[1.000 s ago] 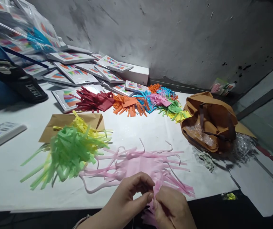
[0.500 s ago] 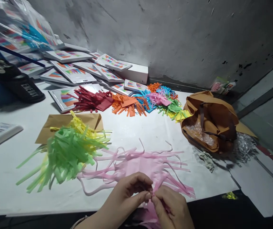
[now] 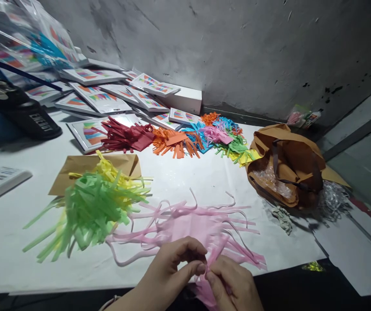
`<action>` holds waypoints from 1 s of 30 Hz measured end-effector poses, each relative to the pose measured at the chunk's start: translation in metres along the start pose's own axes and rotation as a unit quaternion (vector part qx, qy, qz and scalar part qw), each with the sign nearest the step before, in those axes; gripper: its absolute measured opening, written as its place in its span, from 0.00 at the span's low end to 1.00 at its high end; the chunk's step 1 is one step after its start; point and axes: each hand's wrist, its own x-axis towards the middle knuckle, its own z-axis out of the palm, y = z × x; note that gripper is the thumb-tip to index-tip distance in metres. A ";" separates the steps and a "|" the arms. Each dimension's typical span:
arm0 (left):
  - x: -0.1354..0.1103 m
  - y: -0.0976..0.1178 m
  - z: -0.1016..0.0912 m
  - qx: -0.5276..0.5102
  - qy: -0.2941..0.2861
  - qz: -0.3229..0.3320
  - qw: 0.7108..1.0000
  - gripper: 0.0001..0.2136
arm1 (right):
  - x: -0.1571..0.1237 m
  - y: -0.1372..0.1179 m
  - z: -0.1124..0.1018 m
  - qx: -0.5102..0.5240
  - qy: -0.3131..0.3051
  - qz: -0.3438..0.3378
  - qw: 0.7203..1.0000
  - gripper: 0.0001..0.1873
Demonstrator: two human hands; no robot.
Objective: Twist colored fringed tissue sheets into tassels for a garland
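Note:
Pink fringed tissue paper [image 3: 188, 226] lies spread on the white table, its long strips fanning out left and right. Near the table's front edge, my left hand [image 3: 180, 263] pinches part of a pink paper strip between thumb and fingertips. Right beside it, my right hand [image 3: 229, 283] is closed on the same gathered pink paper, and the fingertips of both hands nearly meet. Some of that paper hangs below my hands, past the edge. To the left rests a green tissue tassel [image 3: 91, 207] on top of a yellow one [image 3: 123, 183].
A brown paper envelope [image 3: 65, 172] lies under the tassels. Finished-looking tassels in red [image 3: 127, 136], orange [image 3: 175, 142] and other colours line the back, before stacked printed boxes [image 3: 104, 97]. A black bottle [image 3: 33, 116] stands left; a brown bag [image 3: 289, 164] sits right.
My hands stay nearly in place, with the fingers shifting slightly on the pink paper. The strip between them stands out a little more. The rest lies as before.

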 end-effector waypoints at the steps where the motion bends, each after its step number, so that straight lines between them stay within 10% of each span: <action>1: 0.000 0.000 0.000 -0.010 -0.002 -0.011 1.000 0.02 | 0.000 0.000 0.000 -0.001 0.000 0.006 1.000 0.09; 20: -0.004 -0.010 0.004 -0.118 -0.026 -0.104 0.987 0.14 | -0.002 0.000 0.014 -0.032 0.101 0.003 0.994 0.09; 30: 0.000 -0.005 0.008 -0.179 0.019 -0.131 0.975 0.17 | -0.004 0.003 0.016 0.132 0.081 0.113 0.981 0.11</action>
